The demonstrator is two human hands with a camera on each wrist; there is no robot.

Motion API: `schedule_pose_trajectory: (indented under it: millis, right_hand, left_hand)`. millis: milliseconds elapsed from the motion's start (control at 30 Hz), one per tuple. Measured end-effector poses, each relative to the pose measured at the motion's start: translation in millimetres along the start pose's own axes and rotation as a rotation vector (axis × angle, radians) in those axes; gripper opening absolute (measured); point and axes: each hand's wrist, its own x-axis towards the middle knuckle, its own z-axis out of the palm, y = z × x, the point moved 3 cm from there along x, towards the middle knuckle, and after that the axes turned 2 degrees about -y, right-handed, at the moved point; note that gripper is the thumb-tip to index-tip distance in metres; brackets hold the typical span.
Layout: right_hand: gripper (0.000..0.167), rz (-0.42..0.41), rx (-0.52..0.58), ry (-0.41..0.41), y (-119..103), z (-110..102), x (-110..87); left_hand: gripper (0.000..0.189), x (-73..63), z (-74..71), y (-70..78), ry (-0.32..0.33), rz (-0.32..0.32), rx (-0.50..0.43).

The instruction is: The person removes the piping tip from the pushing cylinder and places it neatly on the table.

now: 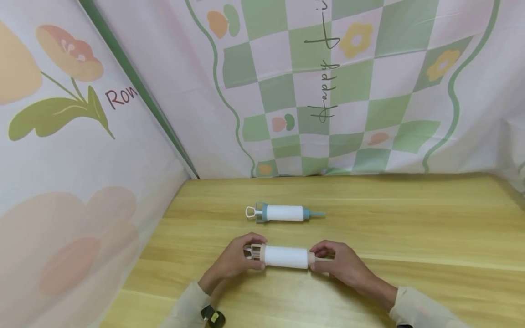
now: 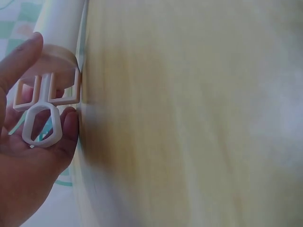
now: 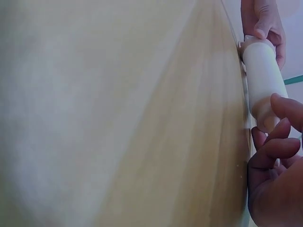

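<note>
A large syringe with a white barrel (image 1: 285, 257) and beige ends lies crosswise between my two hands, low over the wooden table. My left hand (image 1: 237, 260) holds the handle end, thumb and fingers on opposite sides of the beige collar (image 2: 57, 61). Behind that collar, the left wrist view shows the white pull ring (image 2: 57, 126) close to the palm. At the other end, my right hand (image 1: 343, 263) grips the beige nozzle end (image 3: 262, 108), with fingers curled about the thin tip and partly hiding it.
A second syringe with a white barrel (image 1: 285, 213) and blue-green ends lies just beyond, its white ring to the left and nozzle to the right. The wooden table (image 1: 410, 218) meets a checked cloth (image 1: 311, 91) at the back and a flowered cloth (image 1: 82, 173) on the left.
</note>
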Motion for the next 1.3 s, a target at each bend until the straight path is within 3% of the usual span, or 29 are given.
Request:
schedule_pose_trajectory:
  millis: [233,667,900,1300]
  right_hand:
    - [0.035,0.005,-0.009,0.007,-2.1,-2.1,-4.4]
    - [0.037,0.015,-0.022,0.032,-6.0,-12.2,-14.0]
    - [0.036,-0.034,-0.067,0.09,-12.6,-18.9,-17.0]
    - [0.038,-0.056,-0.013,0.129,-16.4,-32.3,-28.4]
  left_hand:
    - [0.05,-0.5,2.3,0.9,0.016,0.007,0.027]
    - [0.053,2.3,7.0,14.4,0.034,0.031,-0.012]
    - [0.051,5.5,7.6,20.3,0.051,0.068,-0.053]
    - [0.05,12.8,13.9,39.1,0.062,0.069,-0.107]
